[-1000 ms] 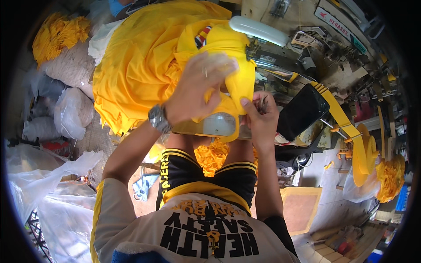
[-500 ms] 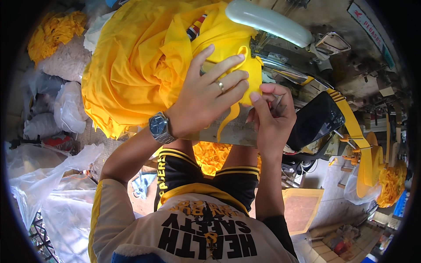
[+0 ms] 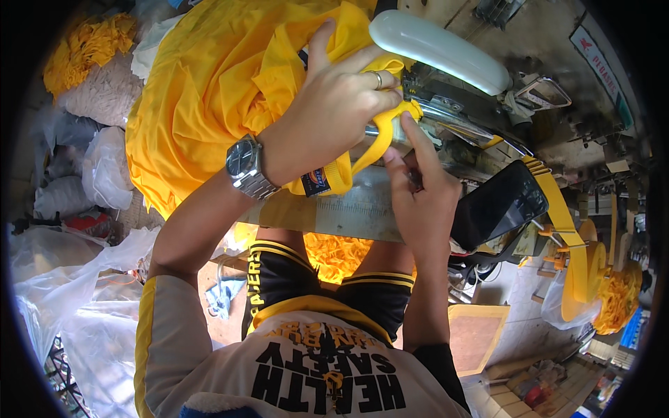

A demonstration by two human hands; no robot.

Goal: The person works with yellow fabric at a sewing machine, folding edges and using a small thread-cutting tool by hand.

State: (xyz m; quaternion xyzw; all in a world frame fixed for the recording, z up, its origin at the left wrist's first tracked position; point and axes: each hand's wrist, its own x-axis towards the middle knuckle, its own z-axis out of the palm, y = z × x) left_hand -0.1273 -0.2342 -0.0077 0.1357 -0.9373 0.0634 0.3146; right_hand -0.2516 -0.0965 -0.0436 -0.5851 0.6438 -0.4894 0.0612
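The left hand (image 3: 333, 108) lay spread, apparently steadying the yellow garment (image 3: 268, 94); whether the right hand (image 3: 425, 187) pinched the narrow band (image 3: 381, 141), I couldn't tell

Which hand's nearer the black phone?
Right. The right hand is just left of the black phone in the picture, by its near edge; the left hand is farther off, up and left, over the yellow fabric.
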